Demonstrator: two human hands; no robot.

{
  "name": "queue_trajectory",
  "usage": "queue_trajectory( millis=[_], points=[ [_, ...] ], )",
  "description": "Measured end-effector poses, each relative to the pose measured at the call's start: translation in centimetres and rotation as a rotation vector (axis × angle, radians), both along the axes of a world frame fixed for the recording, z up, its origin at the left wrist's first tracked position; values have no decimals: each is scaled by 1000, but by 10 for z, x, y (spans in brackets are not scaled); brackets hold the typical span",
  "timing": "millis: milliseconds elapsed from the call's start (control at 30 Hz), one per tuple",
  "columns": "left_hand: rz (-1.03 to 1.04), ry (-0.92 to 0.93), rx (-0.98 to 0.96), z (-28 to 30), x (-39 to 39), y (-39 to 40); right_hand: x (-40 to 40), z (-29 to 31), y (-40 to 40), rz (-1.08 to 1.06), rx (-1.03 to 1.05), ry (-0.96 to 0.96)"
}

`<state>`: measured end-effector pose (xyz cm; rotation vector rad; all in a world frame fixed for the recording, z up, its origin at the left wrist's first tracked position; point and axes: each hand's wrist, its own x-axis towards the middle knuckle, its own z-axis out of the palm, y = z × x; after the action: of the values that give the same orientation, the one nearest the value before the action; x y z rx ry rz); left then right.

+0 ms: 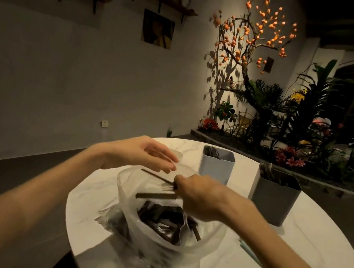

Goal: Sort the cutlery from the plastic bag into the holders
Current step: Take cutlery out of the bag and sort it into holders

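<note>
Low in the frame's centre, a clear crumpled plastic bag (167, 234) gapes, full of dark-handled cutlery; the right hand (196, 194) pinches several dark-handled pieces (157, 188) above its mouth; the left hand (144, 154) hovers, fingers relaxed and spread.

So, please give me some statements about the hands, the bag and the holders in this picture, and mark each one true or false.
1. The right hand holds several pieces of cutlery above the plastic bag. True.
2. The left hand grips a fork. False: it is open and holds nothing.
3. The dark grey holder lies on its side. False: it stands upright.
4. The light grey holder already contains cutlery. True.
</note>
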<state>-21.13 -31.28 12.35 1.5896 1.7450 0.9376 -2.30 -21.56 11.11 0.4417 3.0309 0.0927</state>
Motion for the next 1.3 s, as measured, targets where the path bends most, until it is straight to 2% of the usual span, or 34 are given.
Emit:
queue_trajectory(
  millis=[100, 200, 267, 333, 467, 567, 633, 700, 800, 967, 1067, 1300],
  points=[
    [134, -166, 149, 0, 5, 8, 8, 23, 16, -35, -140, 118],
    [246, -523, 255, -3, 4, 16, 22, 41, 29, -28, -338, 245],
    [272, -772, 294, -3, 5, 19, 33, 44, 37, -48, -568, 364],
    [236, -890, 292, -4, 12, 22, 39, 41, 44, -84, -871, 501],
    [69, -912, 232, -14, 44, 30, 41, 22, 52, -155, -1219, 743],
    [-71, -884, 134, -24, 74, 41, 41, -1, 52, -180, -1302, 868],
    [-99, -796, 49, -30, 93, 49, 42, -18, 53, -207, -1330, 922],
    [-82, -716, -52, -40, 110, 59, 45, -31, 56, -260, -1376, 971],
    [-39, -696, -188, -58, 126, 72, 52, -49, 61, -367, -1367, 1009],
    [-9, -691, -333, -83, 136, 90, 64, -74, 71, -464, -1299, 1011],
    [15, -619, -350, -97, 146, 99, 68, -85, 76, -511, -1282, 974],
    [104, -578, -272, -123, 149, 117, 73, -100, 94, -563, -1655, 1127]
  ],
)
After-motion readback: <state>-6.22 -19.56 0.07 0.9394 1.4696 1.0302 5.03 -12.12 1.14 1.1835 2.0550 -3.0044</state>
